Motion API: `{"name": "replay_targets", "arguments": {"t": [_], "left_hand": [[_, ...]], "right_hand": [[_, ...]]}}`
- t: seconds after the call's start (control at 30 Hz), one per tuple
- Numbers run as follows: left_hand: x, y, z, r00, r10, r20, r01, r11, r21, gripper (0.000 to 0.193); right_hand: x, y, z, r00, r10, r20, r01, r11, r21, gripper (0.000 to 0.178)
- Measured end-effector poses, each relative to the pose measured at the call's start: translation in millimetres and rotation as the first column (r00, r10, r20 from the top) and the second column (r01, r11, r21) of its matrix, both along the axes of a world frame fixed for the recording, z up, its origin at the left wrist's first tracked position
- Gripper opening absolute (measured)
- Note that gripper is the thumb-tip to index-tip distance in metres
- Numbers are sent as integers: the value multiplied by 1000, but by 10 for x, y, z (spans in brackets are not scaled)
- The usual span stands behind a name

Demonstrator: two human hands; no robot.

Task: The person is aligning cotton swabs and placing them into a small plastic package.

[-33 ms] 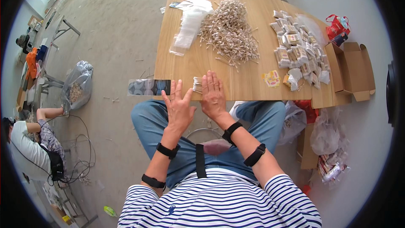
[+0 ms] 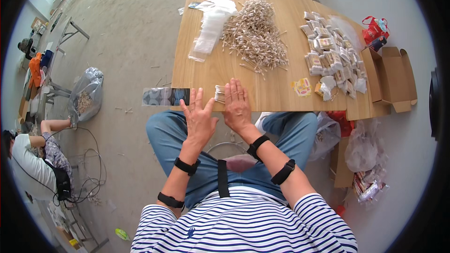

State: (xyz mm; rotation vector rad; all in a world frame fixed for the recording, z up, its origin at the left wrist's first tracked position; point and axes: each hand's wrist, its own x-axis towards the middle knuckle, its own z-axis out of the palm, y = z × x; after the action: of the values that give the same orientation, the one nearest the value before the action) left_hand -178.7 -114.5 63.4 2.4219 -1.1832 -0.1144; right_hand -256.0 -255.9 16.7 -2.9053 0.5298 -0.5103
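A small row of cotton swabs [image 2: 219, 93] lies side by side at the table's near edge, between my two hands. My right hand [image 2: 237, 105] rests flat with straight fingers along the right side of this row, partly hiding it. To the row's left, my left hand [image 2: 199, 118] is spread, its index fingertip close to the swabs; whether it touches them I cannot tell. Beside its other fingertips, a clear and dark patterned flat plastic piece [image 2: 161, 97] sticks out past the table's left edge. A large heap of loose cotton swabs [image 2: 258, 35] lies farther back.
Clear plastic bags [image 2: 209, 30] lie left of the heap. Packed swab bundles [image 2: 328, 49] are piled at the right, near yellow labels [image 2: 301, 87] and an opened cardboard box [image 2: 391, 79]. Another person [image 2: 35, 164] sits at far left by a swab-filled plastic bag [image 2: 89, 91].
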Motion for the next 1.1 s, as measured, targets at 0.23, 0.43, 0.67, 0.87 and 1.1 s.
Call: {"name": "replay_targets", "arguments": {"t": [0.23,0.43,0.67,0.87,1.1], "left_hand": [[21,-50,-59,1000,4,11,-4,1000,-14,58],[-6,-20,-81,1000,2,1,-2,1000,-7,58],[9,-67,-28,1000,16,0,-16,1000,21,60],[24,-57,-67,1000,8,16,-8,1000,0,60],[13,-46,-27,999,29,-40,-29,1000,-2,61]], "right_hand": [[-2,16,15,1000,0,-3,0,1000,20,76],[-8,11,-1,1000,0,6,0,1000,6,77],[11,5,33,1000,2,-7,-2,1000,12,77],[14,14,24,1000,-17,-24,17,1000,11,77],[-4,16,33,999,-23,-37,23,1000,8,78]]}}
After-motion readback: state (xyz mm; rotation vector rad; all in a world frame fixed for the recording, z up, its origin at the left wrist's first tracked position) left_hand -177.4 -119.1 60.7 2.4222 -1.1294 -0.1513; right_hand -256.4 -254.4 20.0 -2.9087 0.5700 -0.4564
